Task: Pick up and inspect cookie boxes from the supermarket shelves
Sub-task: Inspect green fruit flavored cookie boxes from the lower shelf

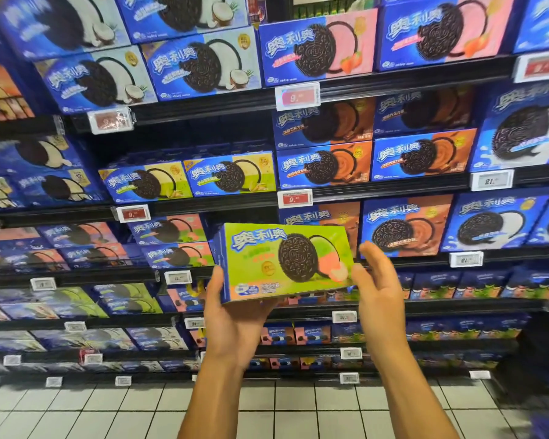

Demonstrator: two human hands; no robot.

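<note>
Fingers of the left hand (pixel 235 315) cradled the green cookie box (pixel 286 261) from beneath, while the right hand (pixel 379 289), fingers loosely spread, touched its right edge before the shelves (pixel 393 80).

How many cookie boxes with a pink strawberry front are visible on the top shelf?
2. One pink-fronted box stands just right of centre; the second pink-fronted box stands beside it, further right. More may stand hidden behind them.

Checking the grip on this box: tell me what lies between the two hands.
In the head view, the green cookie box spans the gap: the left hand grips its lower left corner and the right hand touches its right end.
</note>
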